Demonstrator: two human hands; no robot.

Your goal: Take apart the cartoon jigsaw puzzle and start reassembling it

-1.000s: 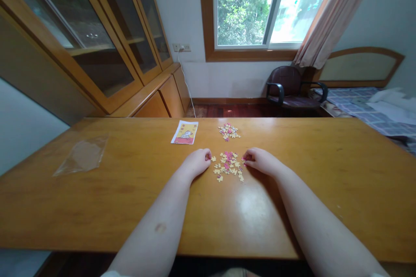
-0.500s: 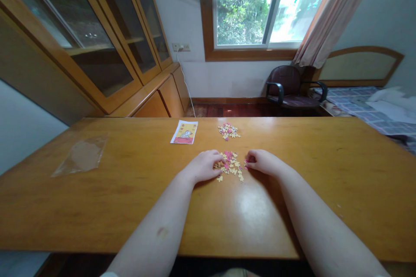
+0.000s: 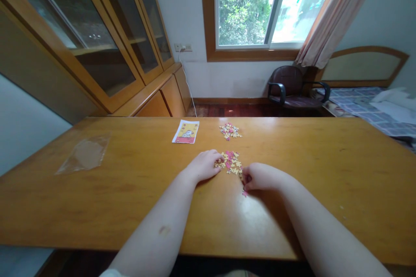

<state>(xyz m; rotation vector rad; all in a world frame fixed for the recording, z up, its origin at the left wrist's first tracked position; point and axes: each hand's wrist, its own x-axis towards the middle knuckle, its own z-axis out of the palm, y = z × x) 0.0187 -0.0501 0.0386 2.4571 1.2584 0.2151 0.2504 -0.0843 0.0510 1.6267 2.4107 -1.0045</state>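
Note:
A loose pile of small yellow and pink jigsaw puzzle pieces [image 3: 231,163] lies on the wooden table between my two hands. At the pile's left edge my left hand [image 3: 205,165] rests with fingers curled round a few yellow pieces. On the right, my right hand [image 3: 262,176] is closed, its fingertips low on the tabletop at the pile's lower right edge. A pink puzzle piece [image 3: 245,193] shows just below its thumb tip. What sits inside the right fingers is partly hidden.
Beyond the pile lies a second heap of puzzle pieces [image 3: 230,130]. A picture card [image 3: 186,132] with a white animal on yellow and pink is to its left. A clear plastic bag [image 3: 86,154] lies far left. Past the table [image 3: 146,199] stands an armchair [image 3: 289,84].
My right hand has moved toward me and slightly left, and a pink piece now lies nearer me, by its thumb. My left hand has stayed almost in place at the pile.

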